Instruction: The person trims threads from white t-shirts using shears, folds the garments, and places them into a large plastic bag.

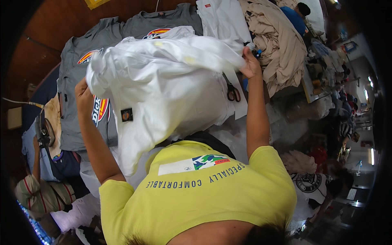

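Note:
A white T-shirt [163, 77] hangs spread between my two hands, its folds smeared by motion. My left hand [83, 94] is closed on its left edge. My right hand [251, 64] pinches the far right edge of the same shirt. A small dark square patch [127, 114] shows on its lower left part. Under and beyond it lie grey T-shirts [73, 98] with printed logos. Dark-handled scissors [233, 94] lie by the shirt's right side, beside a white strip [241, 107], below my right hand.
White garments [223, 20] lie at the far edge, next to a heap of beige cloth [277, 47]. At left, a person in a striped sleeve [34, 190] reaches toward a dark corded device [45, 130]. Another person in blue [295, 19] is at the far right.

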The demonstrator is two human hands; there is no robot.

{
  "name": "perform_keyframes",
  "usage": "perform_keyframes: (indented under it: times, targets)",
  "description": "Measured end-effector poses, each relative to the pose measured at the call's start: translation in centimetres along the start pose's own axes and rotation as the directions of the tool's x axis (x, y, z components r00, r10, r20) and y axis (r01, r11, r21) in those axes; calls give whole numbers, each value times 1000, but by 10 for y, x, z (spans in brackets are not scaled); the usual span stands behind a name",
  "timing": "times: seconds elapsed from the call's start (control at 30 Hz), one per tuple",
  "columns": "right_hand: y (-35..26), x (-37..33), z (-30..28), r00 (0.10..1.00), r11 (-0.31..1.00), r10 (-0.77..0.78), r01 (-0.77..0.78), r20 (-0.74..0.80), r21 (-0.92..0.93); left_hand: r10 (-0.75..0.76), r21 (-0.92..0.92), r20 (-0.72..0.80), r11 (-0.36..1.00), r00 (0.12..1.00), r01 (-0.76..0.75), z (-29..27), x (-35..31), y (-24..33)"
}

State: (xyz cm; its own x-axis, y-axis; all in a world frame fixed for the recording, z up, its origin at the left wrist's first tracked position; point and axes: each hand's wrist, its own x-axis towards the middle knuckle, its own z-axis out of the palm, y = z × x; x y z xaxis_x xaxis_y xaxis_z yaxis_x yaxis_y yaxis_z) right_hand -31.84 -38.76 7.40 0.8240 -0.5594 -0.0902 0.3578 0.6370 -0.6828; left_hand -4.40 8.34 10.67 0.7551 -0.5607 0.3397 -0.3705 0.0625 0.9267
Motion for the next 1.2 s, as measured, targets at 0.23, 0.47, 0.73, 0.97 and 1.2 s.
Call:
perform_keyframes:
  times: [0.23, 0.47, 0.73, 0.97, 1.2]
  targets:
    - [19, 16, -7, 987, 934, 5, 53, 161, -353, -304, -484, -132, 850, 943, 206, -22, -13, -50]
    - [162, 86, 10, 978, 596, 210, -116, 15, -795, -731, -843, -173, 456, 660, 284, -1, -93, -146]
    - [191, 94, 104, 925, 492, 379, -182, 21, -851, -464, -494, -221, 812, 858, 312, -8, -93, -39]
    - [183, 73, 70, 833, -56, 354, 473, 426, -879, -405, -325, -198, 886, 893, 330, -13, -79, 4]
    - [-37, -21, 81, 934, 550, 155, 188, 321, -814, -352, -318, -254, 910, 901, 266, -46, -131, 37]
